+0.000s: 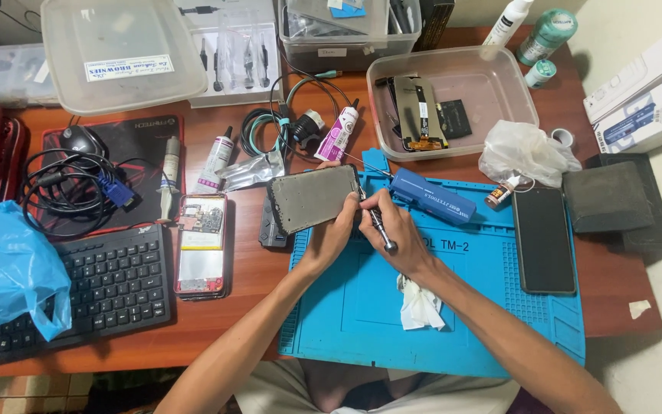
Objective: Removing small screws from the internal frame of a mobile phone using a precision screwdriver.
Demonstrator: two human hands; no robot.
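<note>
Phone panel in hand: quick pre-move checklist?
1. Left hand grips panel: ok.
2. Right hand holds tool: ok.
3. Tool tip at panel's right edge: cannot tell, fingers hide it.
4. Panel above blue mat: not ok, it partly overhangs the wood.
5. Cloth within reach on mat: ok.
6. Blue case clear of right hand: not ok, it lies close behind the knuckles.

We look down on a reddish-brown wooden desk [254,307] in even, bright light, pale wall [630,23] beyond its far right corner, patterned floor [24,387] at lower left.
</note>
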